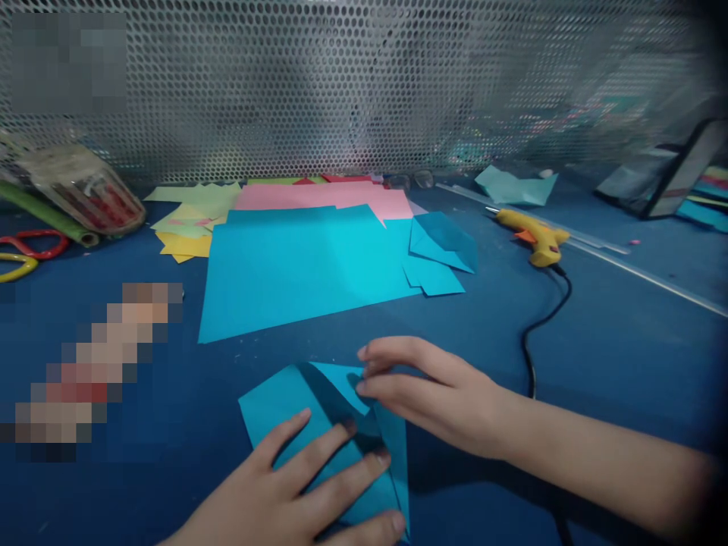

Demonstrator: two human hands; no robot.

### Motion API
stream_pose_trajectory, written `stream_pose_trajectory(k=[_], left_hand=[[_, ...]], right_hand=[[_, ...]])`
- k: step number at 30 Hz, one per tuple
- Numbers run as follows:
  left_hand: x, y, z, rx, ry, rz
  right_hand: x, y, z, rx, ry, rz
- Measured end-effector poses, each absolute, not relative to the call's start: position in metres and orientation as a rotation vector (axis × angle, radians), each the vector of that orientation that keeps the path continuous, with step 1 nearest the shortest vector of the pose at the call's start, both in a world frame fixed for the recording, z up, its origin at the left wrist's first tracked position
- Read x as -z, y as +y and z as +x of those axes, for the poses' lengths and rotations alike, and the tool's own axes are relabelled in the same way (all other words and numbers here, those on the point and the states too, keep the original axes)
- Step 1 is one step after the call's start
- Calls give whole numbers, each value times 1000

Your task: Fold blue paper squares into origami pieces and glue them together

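A partly folded sheet of blue paper (pixel 270 406) lies on the blue table at the front, with a flap raised along its upper right side. Pressing it down is my left hand (pixel 318 485), flat with the fingers spread over the lower part. My right hand (pixel 437 394) comes in from the right and pinches the edge of the raised flap between thumb and fingers. Part of the paper is hidden beneath my left hand.
Larger blue sheets (pixel 284 265) lie behind, over pink paper (pixel 318 196), beside smaller folded blue pieces (pixel 444 243). A yellow glue gun (pixel 531 231) trails a black cord at right. Scissors (pixel 39 246) and a jar (pixel 85 186) sit left; perforated metal mesh (pixel 341 91) stands behind.
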State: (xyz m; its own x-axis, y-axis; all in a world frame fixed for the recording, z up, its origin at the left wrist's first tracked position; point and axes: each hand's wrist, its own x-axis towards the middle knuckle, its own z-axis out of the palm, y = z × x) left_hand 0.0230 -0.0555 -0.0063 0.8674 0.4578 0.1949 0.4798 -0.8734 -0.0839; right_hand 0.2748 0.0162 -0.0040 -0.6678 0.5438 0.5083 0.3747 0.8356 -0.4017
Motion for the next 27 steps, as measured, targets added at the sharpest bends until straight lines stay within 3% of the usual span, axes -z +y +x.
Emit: stream_pose_trajectory(k=[8,16,27], left_hand=[[-1,-45,21,380,-916,-2889],[0,-40,15,393,-1240,-2753],[0,-33,5,194,-1082,-2667]], right_hand=[[-7,25,273,-79,-2580,-470],[-5,29,266,-109,-2579,-407],[-6,29,264,-129,-2606,-500]])
